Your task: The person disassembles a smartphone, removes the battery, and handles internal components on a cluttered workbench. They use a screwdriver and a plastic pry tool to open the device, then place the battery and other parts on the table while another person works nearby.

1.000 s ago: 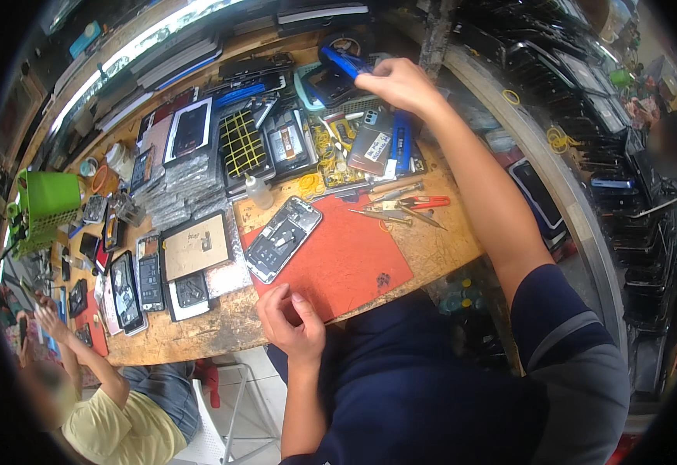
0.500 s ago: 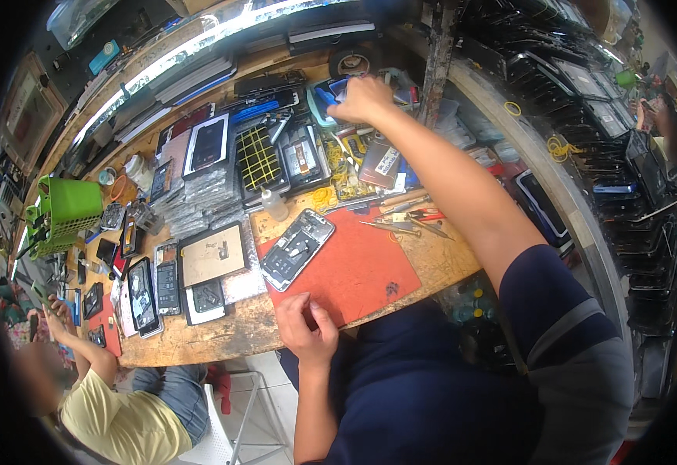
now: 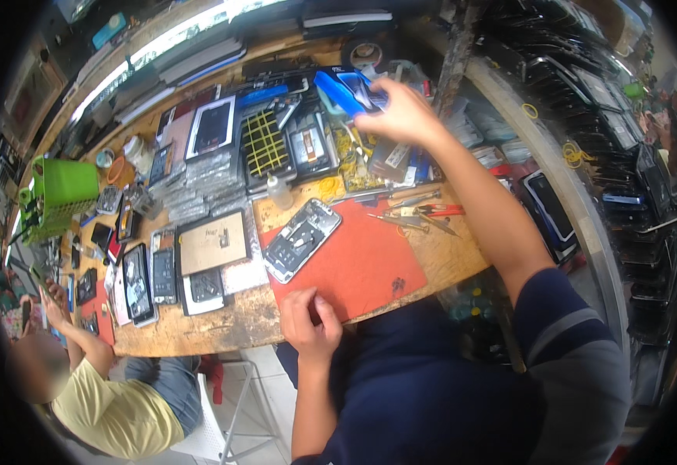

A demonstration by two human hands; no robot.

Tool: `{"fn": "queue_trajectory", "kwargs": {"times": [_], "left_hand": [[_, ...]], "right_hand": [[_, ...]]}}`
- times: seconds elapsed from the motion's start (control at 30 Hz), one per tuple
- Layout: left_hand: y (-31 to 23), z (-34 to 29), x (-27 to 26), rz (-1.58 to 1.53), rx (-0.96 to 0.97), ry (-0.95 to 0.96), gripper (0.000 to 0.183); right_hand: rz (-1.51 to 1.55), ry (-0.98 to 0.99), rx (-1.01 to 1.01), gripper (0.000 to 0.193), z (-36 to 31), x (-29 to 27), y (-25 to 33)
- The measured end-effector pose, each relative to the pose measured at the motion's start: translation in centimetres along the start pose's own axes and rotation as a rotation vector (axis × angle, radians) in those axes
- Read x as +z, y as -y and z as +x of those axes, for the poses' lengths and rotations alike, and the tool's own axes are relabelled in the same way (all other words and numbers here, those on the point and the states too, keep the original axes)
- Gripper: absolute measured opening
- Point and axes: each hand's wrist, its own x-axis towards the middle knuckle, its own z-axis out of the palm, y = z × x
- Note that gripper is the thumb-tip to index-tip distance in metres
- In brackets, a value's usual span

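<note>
My right hand [image 3: 402, 112] is stretched out over the back of the bench, its fingers and thumb closed on a blue box [image 3: 340, 94]. The box is raised and tilted, and a dark and silvery part shows on its right side. My left hand [image 3: 310, 324] rests at the near edge of a red mat [image 3: 373, 267], its fingers curled with nothing visible in them. Beyond it an opened phone [image 3: 303, 240] lies slantwise on the mat, its inner parts showing. Several tweezers and pliers [image 3: 423, 215] lie at the mat's far right edge.
A clear dropper bottle [image 3: 279, 192] stands behind the phone. Left are phone parts, a cardboard sheet [image 3: 214, 243] and a green basket [image 3: 63, 190]. A metal post [image 3: 458, 58] rises near my right hand. A person in a yellow shirt [image 3: 117, 407] sits at far left.
My right hand has lifted the blue box off the cluttered back of the bench and drawn it slightly right. My left hand stays in place. The whole view has shifted a little.
</note>
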Motion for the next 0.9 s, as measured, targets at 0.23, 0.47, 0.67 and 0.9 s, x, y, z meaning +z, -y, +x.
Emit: {"fn": "queue_trajectory", "kwargs": {"times": [0.23,0.47,0.67,0.9], "left_hand": [[-3.7,1.0,-0.3,-1.012,-0.8,0.271,0.051],[-3.6,1.9,-0.3,-1.27,-1.111,0.245,0.052],[-3.1,1.8,-1.6,-1.324,-1.028,0.232,0.055],[-2.8,2.0,-2.5,-1.327,-1.022,0.235,0.057]], "right_hand": [[0.233,0.167,-0.248,0.08,-22.2,0.5,3.3],[1.139,0.305,0.28,0.07,-25.6,1.3,1.8],[1.63,0.33,0.328,0.071,-25.2,1.1,-0.4],[1.6,0.283,0.268,0.079,-24.7,1.2,-0.2]]}}
